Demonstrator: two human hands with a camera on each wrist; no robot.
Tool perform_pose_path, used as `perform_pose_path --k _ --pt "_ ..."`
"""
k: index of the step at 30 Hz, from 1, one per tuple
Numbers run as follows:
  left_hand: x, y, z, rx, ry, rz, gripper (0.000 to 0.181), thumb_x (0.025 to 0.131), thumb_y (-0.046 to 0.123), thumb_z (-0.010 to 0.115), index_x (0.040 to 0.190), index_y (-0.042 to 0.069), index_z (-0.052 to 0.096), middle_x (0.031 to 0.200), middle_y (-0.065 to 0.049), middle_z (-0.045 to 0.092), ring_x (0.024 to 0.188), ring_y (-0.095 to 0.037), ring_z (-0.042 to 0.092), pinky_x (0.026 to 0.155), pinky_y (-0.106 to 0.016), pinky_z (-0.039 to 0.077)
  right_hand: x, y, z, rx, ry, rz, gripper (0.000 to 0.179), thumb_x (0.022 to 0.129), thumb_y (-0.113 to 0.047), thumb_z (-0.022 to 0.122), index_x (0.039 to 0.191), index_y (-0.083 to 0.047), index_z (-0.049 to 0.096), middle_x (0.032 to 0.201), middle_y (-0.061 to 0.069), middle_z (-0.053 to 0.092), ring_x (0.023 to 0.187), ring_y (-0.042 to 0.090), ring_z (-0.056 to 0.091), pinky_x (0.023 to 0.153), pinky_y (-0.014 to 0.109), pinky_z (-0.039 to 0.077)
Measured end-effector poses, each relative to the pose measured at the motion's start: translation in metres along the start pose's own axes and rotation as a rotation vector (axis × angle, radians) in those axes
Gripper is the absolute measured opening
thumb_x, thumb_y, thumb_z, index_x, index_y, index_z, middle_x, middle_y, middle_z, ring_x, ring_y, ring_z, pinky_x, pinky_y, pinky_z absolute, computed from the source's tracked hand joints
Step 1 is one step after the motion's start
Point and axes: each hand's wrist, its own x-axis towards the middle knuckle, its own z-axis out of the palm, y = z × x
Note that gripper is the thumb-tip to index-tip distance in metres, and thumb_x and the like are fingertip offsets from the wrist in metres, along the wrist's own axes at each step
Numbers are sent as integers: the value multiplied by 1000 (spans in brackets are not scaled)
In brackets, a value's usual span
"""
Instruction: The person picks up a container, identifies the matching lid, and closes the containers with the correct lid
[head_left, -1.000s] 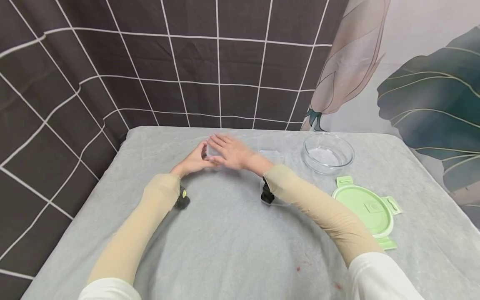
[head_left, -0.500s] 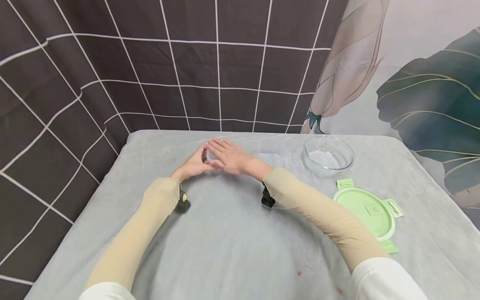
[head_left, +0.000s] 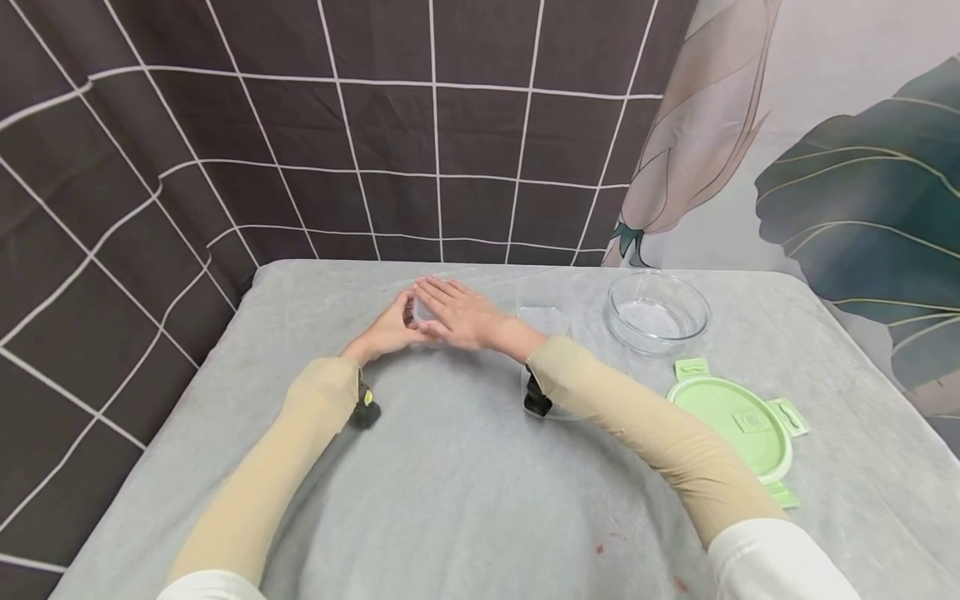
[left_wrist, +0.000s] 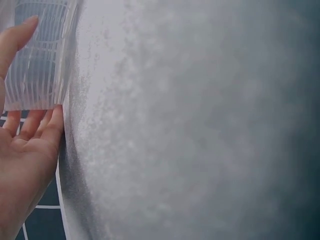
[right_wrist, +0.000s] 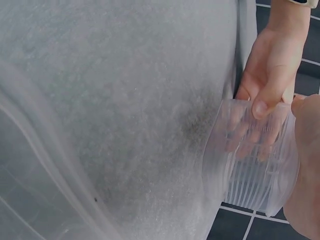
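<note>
Near the table's back edge, a clear ribbed plastic container [right_wrist: 255, 160] stands between the two hands. My left hand [head_left: 387, 328] holds it from the left, thumb on the near side and fingers behind, seen through the wall in the right wrist view. Across its top lies my right hand [head_left: 468, 318], with straight fingers pointing to the back left. Much of the container [head_left: 422, 311] is covered by that hand in the head view. The left wrist view shows the ribbed wall [left_wrist: 37, 60] and the left thumb against it.
Another clear container [head_left: 542, 318] stands right of the hands; one more clear piece [head_left: 566, 410] lies partly under the right forearm. Farther right are a round glass bowl [head_left: 657, 317] and a green clip lid [head_left: 738, 425]. A dark gridded curtain [head_left: 390, 125] hangs behind the grey-covered table [head_left: 450, 500].
One second ago my right hand was blurred over the container; since then it lies still there. My left hand keeps its hold. The head view has tilted slightly.
</note>
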Motion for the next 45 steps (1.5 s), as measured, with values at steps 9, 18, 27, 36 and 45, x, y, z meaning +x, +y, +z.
perform_pose_path --k 9,18,27,36,45 --pt "-2 -1 -3 -2 -6 1 91 80 5 74 148 -1 14 153 -21 25 141 -35 32 117 -45 31 4 -1 1 15 -7 10 57 104 -47 17 155 -24 12 164 1 5 151 18 0 124 44 5" --pt "-3 3 0 -1 -23 -1 95 81 6 73 150 -1 8 158 -21 15 145 -36 23 118 -46 27 2 -3 0 -27 -32 31 56 104 -45 16 156 -25 10 164 0 3 151 18 -1 124 44 -2" --pt "-6 3 1 5 -26 -36 93 81 7 71 149 -4 8 154 -28 14 145 -42 18 118 -44 28 2 -2 5 10 22 56 65 103 -46 23 155 -10 10 163 5 7 151 24 0 124 45 1" --pt "-5 1 1 6 -23 -27 88 82 7 71 147 -4 12 147 -26 26 143 -40 25 117 -42 30 3 -2 6 2 17 82 66 103 -46 23 155 -9 9 163 7 3 151 27 1 123 47 6" --pt "-2 0 0 -5 -27 -31 88 81 6 72 147 -2 14 147 -25 27 144 -38 26 117 -41 30 4 -1 0 38 -43 95 66 103 -47 21 155 -11 3 163 7 -1 151 29 -1 123 48 3"
